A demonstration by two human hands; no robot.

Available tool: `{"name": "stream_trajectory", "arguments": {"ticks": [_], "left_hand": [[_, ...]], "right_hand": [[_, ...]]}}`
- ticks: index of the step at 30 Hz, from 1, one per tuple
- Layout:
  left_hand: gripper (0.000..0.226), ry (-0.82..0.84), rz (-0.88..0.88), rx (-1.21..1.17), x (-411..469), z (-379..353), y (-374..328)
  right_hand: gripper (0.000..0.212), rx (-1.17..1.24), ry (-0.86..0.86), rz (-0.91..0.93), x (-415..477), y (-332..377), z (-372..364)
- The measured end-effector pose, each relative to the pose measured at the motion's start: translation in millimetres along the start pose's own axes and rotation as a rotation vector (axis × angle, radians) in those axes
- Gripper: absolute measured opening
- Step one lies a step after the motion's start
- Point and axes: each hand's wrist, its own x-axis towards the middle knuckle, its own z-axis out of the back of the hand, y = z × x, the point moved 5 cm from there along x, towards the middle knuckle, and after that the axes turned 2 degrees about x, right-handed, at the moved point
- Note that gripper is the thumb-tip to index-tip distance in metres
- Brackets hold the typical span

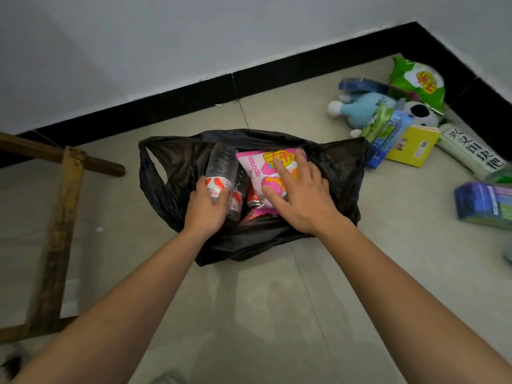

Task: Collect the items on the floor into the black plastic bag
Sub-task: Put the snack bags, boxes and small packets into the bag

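The black plastic bag [177,162] lies open on the tiled floor. My left hand [205,209] grips a clear plastic bottle [221,167] with a red-and-white label, held inside the bag's mouth. My right hand [302,195] lies flat, fingers spread, on a pink snack packet [260,167] inside the bag. A red can [252,199] shows between bottle and packet. On the floor to the right lie a blue plush toy [360,109], a green snack bag [418,81], a yellow book [415,146], a blue tissue pack [388,139] and a purple pack [484,203].
A wooden frame [58,217] lies on the floor to the left. A white wall with a black skirting [194,92] runs behind the bag and turns a corner at the right. A white roll with black characters [473,152] lies by the book.
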Motion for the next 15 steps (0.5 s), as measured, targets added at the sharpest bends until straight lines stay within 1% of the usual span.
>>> {"name": "stream_trajectory", "arguments": {"ticks": [3, 7, 11, 15], "left_hand": [[0.066, -0.005, -0.011, 0.114, 6, 4, 5], [0.061, -0.018, -0.013, 0.273, 8, 15, 13], [0.065, -0.026, -0.021, 0.342, 4, 16, 19], [0.066, 0.029, 0.008, 0.284, 10, 9, 21]], "right_hand": [[0.077, -0.05, -0.067, -0.036, -1, 1, 7], [0.083, 0.03, -0.079, -0.165, 3, -3, 13], [0.087, -0.01, -0.076, -0.159, 2, 2, 4], [0.085, -0.094, -0.08, -0.095, 0, 10, 0]]}}
